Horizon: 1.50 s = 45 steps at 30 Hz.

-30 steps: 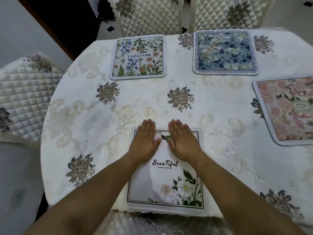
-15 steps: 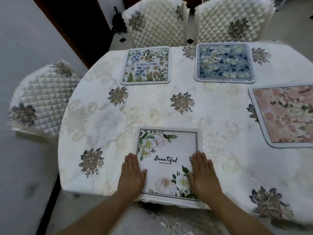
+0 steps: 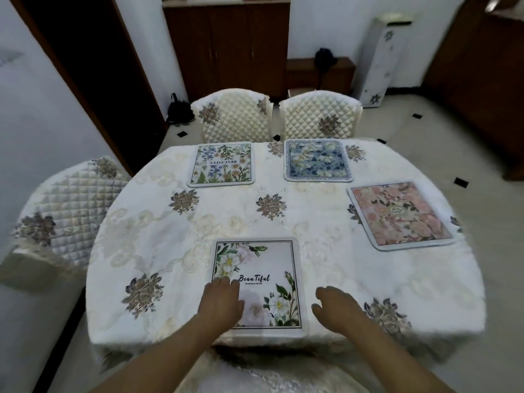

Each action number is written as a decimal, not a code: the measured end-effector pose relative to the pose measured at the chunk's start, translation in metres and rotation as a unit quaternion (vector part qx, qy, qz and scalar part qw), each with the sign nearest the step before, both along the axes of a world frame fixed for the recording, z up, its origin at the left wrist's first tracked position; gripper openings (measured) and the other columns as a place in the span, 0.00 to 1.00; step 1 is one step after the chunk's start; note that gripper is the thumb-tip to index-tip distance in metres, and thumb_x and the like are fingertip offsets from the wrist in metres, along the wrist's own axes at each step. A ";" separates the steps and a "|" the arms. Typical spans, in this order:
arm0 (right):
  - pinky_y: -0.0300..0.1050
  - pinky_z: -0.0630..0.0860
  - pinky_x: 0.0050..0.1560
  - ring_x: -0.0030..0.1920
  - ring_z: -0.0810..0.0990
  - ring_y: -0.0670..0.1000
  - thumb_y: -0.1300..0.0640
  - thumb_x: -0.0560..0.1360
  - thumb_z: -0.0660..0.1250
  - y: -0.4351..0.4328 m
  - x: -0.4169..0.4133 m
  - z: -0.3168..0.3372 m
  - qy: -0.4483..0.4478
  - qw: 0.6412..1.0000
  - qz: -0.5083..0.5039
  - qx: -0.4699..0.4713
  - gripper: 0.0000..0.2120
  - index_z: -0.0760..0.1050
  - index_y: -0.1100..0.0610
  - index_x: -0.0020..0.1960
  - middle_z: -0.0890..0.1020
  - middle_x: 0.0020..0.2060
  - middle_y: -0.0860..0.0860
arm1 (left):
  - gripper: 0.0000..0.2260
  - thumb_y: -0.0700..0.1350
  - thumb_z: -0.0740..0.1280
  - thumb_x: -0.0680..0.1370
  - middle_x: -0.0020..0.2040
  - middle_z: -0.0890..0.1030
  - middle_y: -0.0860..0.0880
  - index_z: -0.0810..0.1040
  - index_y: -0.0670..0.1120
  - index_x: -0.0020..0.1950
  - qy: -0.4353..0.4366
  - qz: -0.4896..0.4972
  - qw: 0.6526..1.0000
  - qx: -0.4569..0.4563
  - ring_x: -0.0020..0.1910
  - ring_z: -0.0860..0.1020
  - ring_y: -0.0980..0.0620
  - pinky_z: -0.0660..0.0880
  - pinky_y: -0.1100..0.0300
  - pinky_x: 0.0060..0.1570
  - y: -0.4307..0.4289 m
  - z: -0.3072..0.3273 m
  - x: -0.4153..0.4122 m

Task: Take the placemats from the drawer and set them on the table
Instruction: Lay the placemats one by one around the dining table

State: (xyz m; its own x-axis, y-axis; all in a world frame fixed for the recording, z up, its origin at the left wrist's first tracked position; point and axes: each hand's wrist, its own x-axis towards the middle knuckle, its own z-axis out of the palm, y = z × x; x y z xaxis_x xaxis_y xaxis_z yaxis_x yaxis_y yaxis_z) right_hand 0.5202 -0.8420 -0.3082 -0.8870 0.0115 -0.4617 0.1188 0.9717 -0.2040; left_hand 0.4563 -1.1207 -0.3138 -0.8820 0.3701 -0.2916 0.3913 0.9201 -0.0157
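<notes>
Four mats lie flat on the table [image 3: 158, 222], so the task looks all but done. The white mat [image 3: 255, 282] sits square at the near edge, its lettering facing the person. The left hand [image 3: 219, 303] rests on its near-left part, fingers relaxed and gripping nothing, seemingly steadying it. The right hand [image 3: 337, 307] is just right of the white mat, loosely curled and empty. Beyond the white mat, the green mat [image 3: 222, 164] and blue mat [image 3: 317, 160] face the far chairs [image 3: 235, 120]; the pink mat [image 3: 399, 215] lies to the far right.
</notes>
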 end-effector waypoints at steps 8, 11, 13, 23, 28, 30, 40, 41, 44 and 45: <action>0.48 0.73 0.51 0.52 0.77 0.56 0.47 0.78 0.58 0.067 0.017 0.076 0.080 0.996 -0.030 0.038 0.15 0.72 0.56 0.58 0.77 0.53 0.54 | 0.17 0.57 0.59 0.79 0.54 0.77 0.44 0.73 0.46 0.57 0.042 -0.052 0.997 0.049 0.55 0.74 0.43 0.69 0.51 0.49 0.079 0.057 0.013; 0.48 0.71 0.48 0.51 0.77 0.56 0.48 0.78 0.58 0.097 0.026 0.083 0.093 0.995 -0.032 0.033 0.11 0.71 0.55 0.53 0.75 0.49 0.53 | 0.16 0.56 0.59 0.78 0.55 0.77 0.45 0.73 0.46 0.57 0.047 -0.053 0.996 0.057 0.56 0.73 0.44 0.69 0.51 0.51 0.117 0.060 0.024; 0.47 0.68 0.46 0.51 0.76 0.56 0.48 0.78 0.58 0.127 0.034 0.081 0.100 0.994 -0.030 0.033 0.09 0.69 0.54 0.51 0.74 0.47 0.53 | 0.16 0.56 0.59 0.78 0.56 0.76 0.45 0.73 0.47 0.58 0.047 -0.051 0.997 0.046 0.56 0.73 0.43 0.69 0.50 0.53 0.150 0.056 0.030; 0.48 0.63 0.43 0.51 0.76 0.57 0.52 0.78 0.57 0.352 0.058 0.073 0.111 0.990 0.038 0.081 0.06 0.67 0.54 0.48 0.77 0.51 0.55 | 0.18 0.59 0.59 0.78 0.55 0.77 0.47 0.72 0.48 0.59 0.027 0.011 0.999 0.035 0.55 0.74 0.45 0.69 0.52 0.52 0.363 0.029 0.075; 0.48 0.63 0.44 0.52 0.76 0.58 0.51 0.77 0.58 0.417 0.037 0.075 0.128 0.986 0.071 0.079 0.05 0.67 0.53 0.48 0.77 0.51 0.55 | 0.18 0.58 0.58 0.78 0.55 0.76 0.46 0.72 0.47 0.60 0.016 0.032 0.999 0.038 0.56 0.73 0.44 0.70 0.51 0.53 0.416 0.039 0.088; 0.47 0.64 0.43 0.52 0.76 0.58 0.51 0.77 0.58 0.426 0.022 0.074 0.134 0.986 0.077 0.069 0.06 0.67 0.53 0.48 0.77 0.50 0.54 | 0.18 0.58 0.58 0.78 0.56 0.76 0.46 0.72 0.47 0.60 0.015 0.048 0.998 0.035 0.56 0.73 0.45 0.69 0.52 0.53 0.420 0.041 0.084; 0.49 0.70 0.48 0.54 0.75 0.57 0.50 0.77 0.59 0.455 -0.044 0.066 0.118 0.983 0.132 0.049 0.11 0.71 0.55 0.56 0.77 0.52 0.54 | 0.19 0.58 0.58 0.79 0.55 0.76 0.46 0.71 0.47 0.61 0.021 0.106 0.993 0.053 0.55 0.73 0.44 0.68 0.52 0.52 0.447 0.037 0.028; 0.50 0.71 0.50 0.54 0.75 0.58 0.50 0.77 0.59 0.464 -0.054 0.063 0.118 0.982 0.138 0.052 0.12 0.71 0.55 0.56 0.77 0.53 0.55 | 0.18 0.58 0.58 0.79 0.55 0.76 0.46 0.71 0.47 0.61 0.021 0.111 0.992 0.052 0.55 0.73 0.44 0.68 0.52 0.52 0.454 0.035 0.023; 0.49 0.70 0.48 0.54 0.75 0.58 0.50 0.77 0.58 0.487 -0.093 0.048 0.118 0.978 0.164 0.046 0.12 0.72 0.55 0.56 0.76 0.52 0.55 | 0.17 0.58 0.58 0.79 0.54 0.76 0.47 0.72 0.47 0.59 0.021 0.137 0.989 0.052 0.54 0.73 0.45 0.68 0.52 0.52 0.476 0.027 0.010; 0.48 0.69 0.46 0.53 0.76 0.57 0.50 0.77 0.58 0.491 -0.106 0.043 0.116 0.976 0.178 0.044 0.12 0.72 0.55 0.56 0.76 0.51 0.55 | 0.16 0.58 0.59 0.78 0.54 0.75 0.47 0.72 0.48 0.58 0.021 0.147 0.988 0.052 0.54 0.72 0.45 0.67 0.52 0.52 0.483 0.025 0.007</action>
